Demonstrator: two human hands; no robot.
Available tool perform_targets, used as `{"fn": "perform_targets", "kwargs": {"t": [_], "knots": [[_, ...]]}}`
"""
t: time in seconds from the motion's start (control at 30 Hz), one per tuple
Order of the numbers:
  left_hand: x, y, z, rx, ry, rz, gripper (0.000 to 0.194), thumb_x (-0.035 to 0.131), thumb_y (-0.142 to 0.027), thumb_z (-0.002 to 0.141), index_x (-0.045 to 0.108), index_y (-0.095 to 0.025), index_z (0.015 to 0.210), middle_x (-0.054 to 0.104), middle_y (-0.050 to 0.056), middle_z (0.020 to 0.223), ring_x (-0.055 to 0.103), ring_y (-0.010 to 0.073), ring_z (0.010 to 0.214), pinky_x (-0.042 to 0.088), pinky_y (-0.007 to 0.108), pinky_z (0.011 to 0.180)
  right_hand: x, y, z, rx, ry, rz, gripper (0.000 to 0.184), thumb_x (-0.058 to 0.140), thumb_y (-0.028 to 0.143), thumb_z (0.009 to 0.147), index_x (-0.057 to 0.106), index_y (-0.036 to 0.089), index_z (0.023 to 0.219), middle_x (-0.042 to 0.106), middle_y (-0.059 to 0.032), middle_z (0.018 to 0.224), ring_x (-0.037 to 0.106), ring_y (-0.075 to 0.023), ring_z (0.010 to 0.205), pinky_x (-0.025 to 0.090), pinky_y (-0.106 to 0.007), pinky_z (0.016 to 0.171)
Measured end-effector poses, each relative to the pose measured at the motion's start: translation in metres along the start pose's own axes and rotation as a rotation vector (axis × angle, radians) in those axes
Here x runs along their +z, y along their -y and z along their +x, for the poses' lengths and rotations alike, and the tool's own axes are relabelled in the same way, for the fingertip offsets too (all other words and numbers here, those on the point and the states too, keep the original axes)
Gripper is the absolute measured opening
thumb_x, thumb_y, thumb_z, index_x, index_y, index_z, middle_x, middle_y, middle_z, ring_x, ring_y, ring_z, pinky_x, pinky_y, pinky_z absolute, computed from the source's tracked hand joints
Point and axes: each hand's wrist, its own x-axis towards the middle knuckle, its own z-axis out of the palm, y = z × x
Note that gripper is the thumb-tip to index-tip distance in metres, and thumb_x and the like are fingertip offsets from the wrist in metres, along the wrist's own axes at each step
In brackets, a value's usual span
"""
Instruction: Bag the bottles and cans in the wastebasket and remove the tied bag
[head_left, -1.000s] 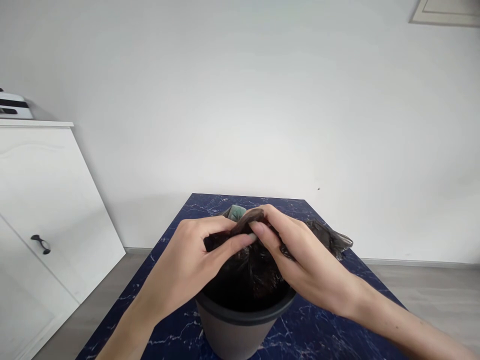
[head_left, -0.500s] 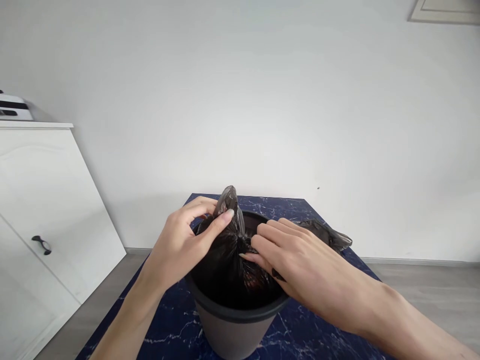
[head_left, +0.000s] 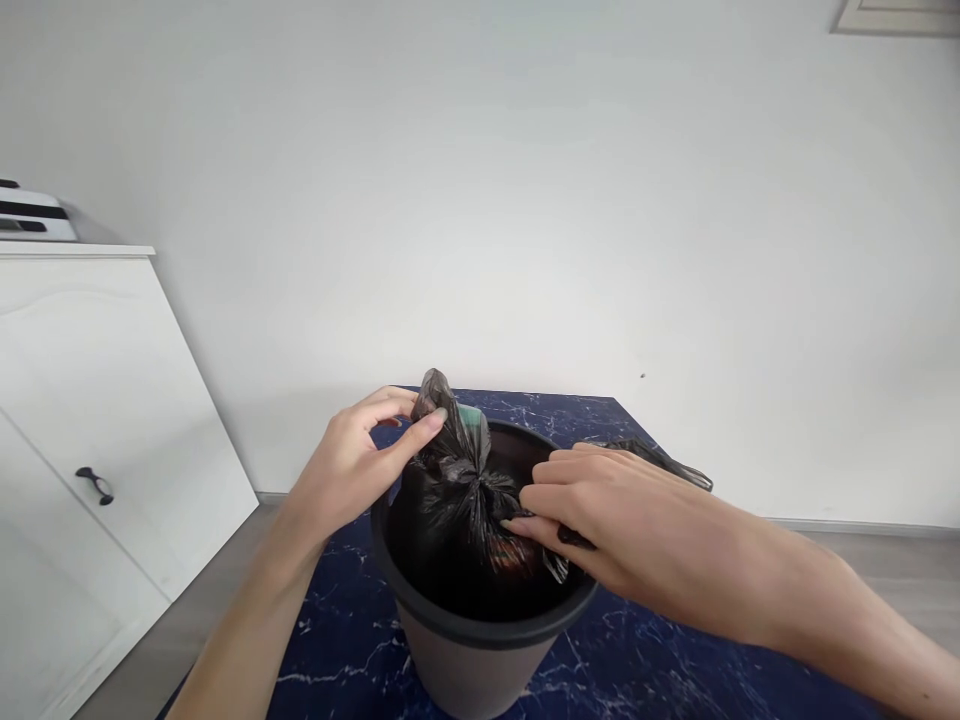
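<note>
A black plastic garbage bag (head_left: 457,515) sits inside a round bin (head_left: 480,632) with a dark rim. Its top is gathered into a knot near the middle of the opening. My left hand (head_left: 349,465) pinches one upright end of the bag between thumb and fingers, at the bin's left rim. On the other side, my right hand (head_left: 600,510) is closed on another end of the bag, knuckles up, above the right rim. More black plastic sticks out behind the right hand. Something reddish and a green patch show through the thin film.
The bin stands on a dark blue marble-patterned table (head_left: 345,650) near a white wall (head_left: 480,200). A white cabinet (head_left: 112,400) with a dark handle stands at left, a white-and-black device (head_left: 34,218) on top. Grey floor lies either side.
Both hands have moved apart, the left hand leftward and the right hand rightward, stretching the bag's ends. The knot shows more fully now, and a green patch has come into sight.
</note>
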Motion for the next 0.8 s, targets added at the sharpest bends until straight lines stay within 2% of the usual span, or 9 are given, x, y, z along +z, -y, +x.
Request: {"fn": "perform_targets", "kwargs": {"t": [0.13,0.23,0.33,0.43,0.5,0.6,0.63,0.7,0.8], "knots": [[-0.004,-0.013,-0.007,0.038,-0.028,-0.051,0.032,0.066,-0.055,0.102,0.076,-0.026,0.095,0.076,0.003,0.11,0.068,0.0228,0.105,0.05,0.031,0.091,-0.012,-0.001,-0.002,0.14,0.045,0.181,0.032,0.049,0.05,0.114,0.069,0.027,0.102,0.074,-0.001,0.097,0.07,-0.0204,0.082,0.048,-0.036,0.07],[-0.006,-0.018,-0.012,0.079,-0.029,-0.077,0.028,0.068,-0.052,0.101,0.075,-0.026,0.091,0.076,0.001,0.11,0.069,0.0221,0.106,0.051,0.032,0.095,-0.016,0.008,0.007,0.29,-0.029,0.26,0.039,0.053,0.064,0.108,0.067,0.03,0.12,0.075,-0.0028,0.109,0.072,-0.0229,0.092,0.051,-0.036,0.072],[-0.006,-0.02,-0.016,0.108,-0.044,-0.057,0.027,0.07,-0.05,0.1,0.074,-0.027,0.087,0.076,0.0,0.116,0.07,0.0219,0.109,0.053,0.032,0.097,-0.009,0.017,0.026,0.317,-0.062,0.156,0.034,0.06,0.057,0.106,0.067,0.025,0.117,0.073,-0.0058,0.11,0.071,-0.0253,0.089,0.048,-0.037,0.069],[-0.005,-0.022,-0.018,0.127,-0.076,0.01,0.027,0.071,-0.051,0.1,0.074,-0.028,0.087,0.077,-0.001,0.116,0.071,0.0216,0.107,0.056,0.032,0.094,0.004,0.018,0.043,0.255,-0.002,0.076,0.022,0.069,0.042,0.103,0.067,0.022,0.097,0.072,-0.0047,0.104,0.068,-0.0227,0.081,0.039,-0.034,0.062],[-0.007,-0.022,-0.019,0.146,-0.073,0.037,0.028,0.07,-0.052,0.1,0.074,-0.028,0.087,0.077,-0.001,0.116,0.071,0.0223,0.107,0.058,0.033,0.093,0.01,0.014,0.049,0.235,0.011,0.11,0.022,0.071,0.033,0.102,0.064,0.021,0.086,0.071,-0.002,0.098,0.065,-0.0198,0.077,0.034,-0.033,0.061],[-0.012,-0.019,-0.023,0.147,-0.021,0.048,0.028,0.07,-0.058,0.099,0.075,-0.033,0.111,0.075,0.0,0.13,0.07,0.0269,0.121,0.059,0.039,0.102,0.011,0.007,0.049,0.255,-0.051,0.232,0.021,0.072,0.025,0.1,0.062,0.022,0.082,0.069,0.0016,0.091,0.062,-0.0168,0.076,0.036,-0.032,0.063],[-0.014,-0.017,-0.024,0.14,0.006,0.055,0.039,0.073,-0.06,0.097,0.07,-0.037,0.127,0.071,0.001,0.14,0.067,0.0294,0.13,0.059,0.042,0.106,0.009,0.005,0.046,0.264,-0.092,0.271,0.021,0.073,0.025,0.1,0.062,0.022,0.083,0.069,0.0023,0.089,0.061,-0.0161,0.076,0.037,-0.032,0.064],[-0.017,-0.011,-0.028,0.135,0.072,0.08,0.079,0.08,-0.067,0.087,0.048,-0.044,0.156,0.056,0.002,0.162,0.057,0.0347,0.146,0.059,0.048,0.111,0.004,0.003,0.041,0.265,-0.194,0.327,0.021,0.072,0.024,0.101,0.062,0.022,0.083,0.068,0.003,0.087,0.06,-0.0151,0.076,0.04,-0.031,0.066],[-0.017,-0.006,-0.035,0.177,0.135,0.145,0.13,0.091,-0.075,0.069,0.016,-0.046,0.171,0.037,0.006,0.176,0.049,0.0419,0.154,0.06,0.055,0.111,-0.001,0.004,0.036,0.235,-0.364,0.352,0.021,0.072,0.024,0.101,0.06,0.022,0.083,0.067,0.0031,0.085,0.059,-0.0141,0.075,0.042,-0.03,0.067]]}}
